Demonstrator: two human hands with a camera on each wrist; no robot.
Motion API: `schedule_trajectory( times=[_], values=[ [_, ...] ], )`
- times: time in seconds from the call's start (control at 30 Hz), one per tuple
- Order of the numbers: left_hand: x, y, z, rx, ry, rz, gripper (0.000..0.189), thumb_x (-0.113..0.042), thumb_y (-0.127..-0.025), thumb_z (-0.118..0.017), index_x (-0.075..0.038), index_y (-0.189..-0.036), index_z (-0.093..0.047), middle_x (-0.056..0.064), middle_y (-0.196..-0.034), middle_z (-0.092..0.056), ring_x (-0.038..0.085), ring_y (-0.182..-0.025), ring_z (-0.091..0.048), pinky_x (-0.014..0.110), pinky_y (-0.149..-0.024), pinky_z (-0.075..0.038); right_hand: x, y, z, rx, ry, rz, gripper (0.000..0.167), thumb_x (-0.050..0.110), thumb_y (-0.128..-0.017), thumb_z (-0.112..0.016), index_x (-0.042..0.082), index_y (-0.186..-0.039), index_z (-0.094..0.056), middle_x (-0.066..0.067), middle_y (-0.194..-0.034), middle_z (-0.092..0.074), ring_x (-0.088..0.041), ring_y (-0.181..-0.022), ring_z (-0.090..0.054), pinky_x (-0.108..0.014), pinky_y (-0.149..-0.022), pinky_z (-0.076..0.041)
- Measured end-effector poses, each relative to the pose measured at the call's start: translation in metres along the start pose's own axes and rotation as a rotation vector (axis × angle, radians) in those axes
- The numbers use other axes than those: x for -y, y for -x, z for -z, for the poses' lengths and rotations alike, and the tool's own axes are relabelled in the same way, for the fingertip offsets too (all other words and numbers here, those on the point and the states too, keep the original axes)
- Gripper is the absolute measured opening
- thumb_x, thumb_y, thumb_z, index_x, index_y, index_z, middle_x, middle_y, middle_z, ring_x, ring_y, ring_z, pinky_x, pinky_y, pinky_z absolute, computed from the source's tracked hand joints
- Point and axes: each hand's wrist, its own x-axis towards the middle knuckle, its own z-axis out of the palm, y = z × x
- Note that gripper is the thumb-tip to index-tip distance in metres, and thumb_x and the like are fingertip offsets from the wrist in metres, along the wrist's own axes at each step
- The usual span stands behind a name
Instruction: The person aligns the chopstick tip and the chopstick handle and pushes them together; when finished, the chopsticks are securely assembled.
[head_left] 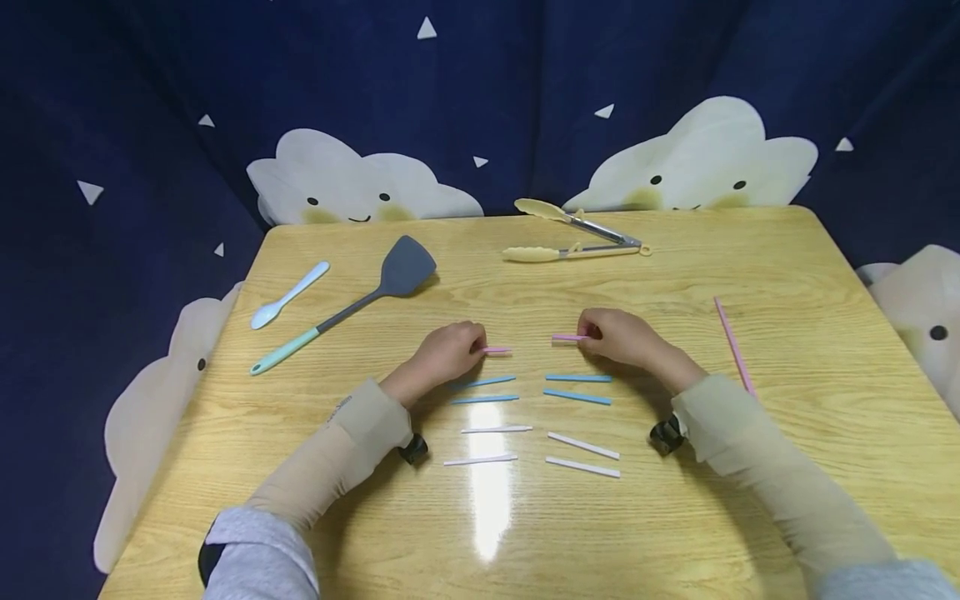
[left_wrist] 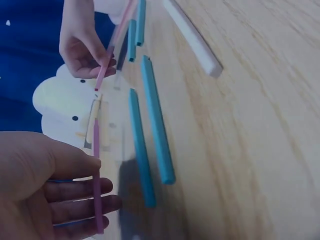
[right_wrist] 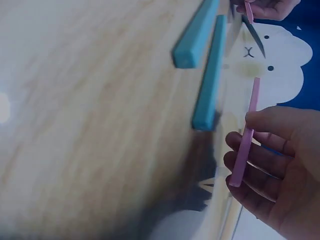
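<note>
Counter (head_left: 660, 283): wood-grained — blue sticks (head_left: 577, 378), white sticks (head_left: 583, 446)
Left hand (head_left: 448, 350): pinches pink stick (left_wrist: 97, 192)
Right hand (head_left: 621, 337): pinches second pink stick (right_wrist: 244, 146)

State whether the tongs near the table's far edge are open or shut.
Open: the tongs lie with their two yellow tips well apart, while their metal arms meet at the other end.

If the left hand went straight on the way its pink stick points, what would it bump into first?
Likely the other pink stick, pinched by the right hand; the pink stick in the left hand seems roughly lined up with it, though depth is unclear.
</note>
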Motion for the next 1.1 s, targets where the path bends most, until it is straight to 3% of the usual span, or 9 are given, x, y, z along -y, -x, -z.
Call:
schedule_trajectory(
  times=[0.3, 0.5, 0.73, 1.1],
  values=[
    [-0.006, 0.005, 0.012, -0.167, 0.036, -0.051, 0.005, -0.010, -0.086, -0.058, -0.008, -0.088, -0.061, 0.001, -0.077, -0.061, 0.009, -0.062, -0.051, 0.024, -0.057, -0.043, 0.004, 0.009, 0.016, -0.087, -0.041, 0.005, 0.005, 0.008, -0.084, -0.059, 0.007, -0.089, -0.058, -0.003, -0.076, -0.060, -0.015, -0.066, -0.052, -0.030, -0.058, -0.043],
    [-0.015, 0.009, 0.026, -0.209, 0.113, -0.039, 0.007, -0.011, -0.087, -0.055, -0.009, -0.090, -0.061, -0.002, -0.073, -0.057, 0.010, -0.057, -0.044, 0.023, -0.053, -0.037, 0.008, 0.017, 0.023, -0.143, -0.095, 0.016, 0.005, 0.010, -0.087, -0.057, 0.006, -0.090, -0.058, -0.005, -0.080, -0.060, -0.017, -0.071, -0.054, -0.031, -0.061, -0.043],
    [-0.022, 0.013, 0.037, -0.275, 0.140, -0.066, 0.005, -0.011, -0.087, -0.056, -0.010, -0.088, -0.061, -0.001, -0.077, -0.058, 0.010, -0.065, -0.048, 0.024, -0.058, -0.041, 0.015, 0.023, 0.031, -0.220, -0.165, 0.058, 0.004, 0.007, -0.085, -0.058, 0.005, -0.088, -0.058, -0.005, -0.077, -0.059, -0.016, -0.070, -0.051, -0.030, -0.062, -0.043],
    [-0.033, 0.019, 0.050, -0.294, 0.285, -0.038, 0.006, -0.012, -0.089, -0.053, -0.010, -0.091, -0.058, -0.002, -0.078, -0.055, 0.012, -0.068, -0.047, 0.025, -0.058, -0.039, 0.025, 0.032, 0.036, -0.280, -0.273, 0.077, 0.006, 0.003, -0.084, -0.059, 0.004, -0.089, -0.059, -0.004, -0.079, -0.058, -0.013, -0.073, -0.051, -0.023, -0.064, -0.044]
  ],
)
